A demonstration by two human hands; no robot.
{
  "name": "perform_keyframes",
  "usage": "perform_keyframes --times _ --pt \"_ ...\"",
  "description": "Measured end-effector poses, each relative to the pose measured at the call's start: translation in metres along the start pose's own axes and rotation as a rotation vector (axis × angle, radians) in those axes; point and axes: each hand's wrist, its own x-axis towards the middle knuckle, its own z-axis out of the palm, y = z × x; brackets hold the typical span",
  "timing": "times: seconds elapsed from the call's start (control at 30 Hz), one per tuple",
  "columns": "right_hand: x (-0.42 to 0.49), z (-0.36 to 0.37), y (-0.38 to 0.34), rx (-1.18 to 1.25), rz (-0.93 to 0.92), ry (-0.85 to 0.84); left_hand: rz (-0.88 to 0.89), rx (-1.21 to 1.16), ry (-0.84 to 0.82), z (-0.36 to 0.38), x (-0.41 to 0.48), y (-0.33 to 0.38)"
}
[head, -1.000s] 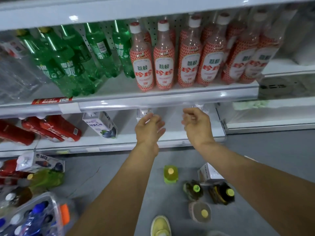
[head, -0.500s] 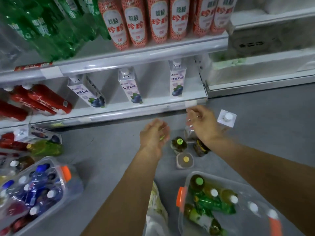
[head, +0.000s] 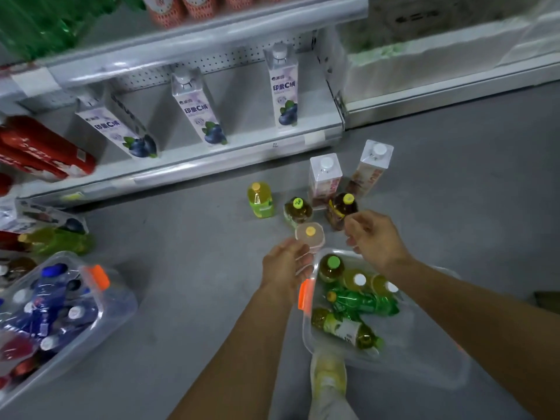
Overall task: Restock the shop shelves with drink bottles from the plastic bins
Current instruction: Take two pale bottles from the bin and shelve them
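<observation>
Shop shelves [head: 188, 168] fill top of view; bottom shelf has 3 blueberry drink cartons [head: 285, 89] upright, well apart, w/ red packs [head: 39, 150] at far left. Clear plastic bin [head: 391, 356] w/ orange latch sits on grey floor [head: 188, 268] at lower right, holding green & yellow tea bottles [head: 360, 301] lying loose. 2nd bin [head: 115, 304] at lower left, full of blue-cap bottles. Between right bin & shelf, a cluster stands on floor: 2 white-cap cartons [head: 324, 183], yellow-green bottle [head: 260, 200], 2 dark tea bottles, a pale square bottle [head: 309, 236] w/ yellow cap. Left hand [head: 286, 268] loosely curled, fingers just beside the square bottle, contact unclear. Right hand [head: 375, 237] half-curled over the bin's far edge, holding nothing visible.
</observation>
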Motion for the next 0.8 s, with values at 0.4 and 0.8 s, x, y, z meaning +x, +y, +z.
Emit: perform_keyframes --times 0.4,0.8 --pt "-0.074 -0.012 0.095 0.023 0.126 0.099 -0.078 0.113 -0.034 -0.04 -0.019 -0.099" --pt "-0.128 -0.023 0.175 -0.038 0.251 0.101 -0.084 0.232 -0.024 -0.057 -0.017 -0.162"
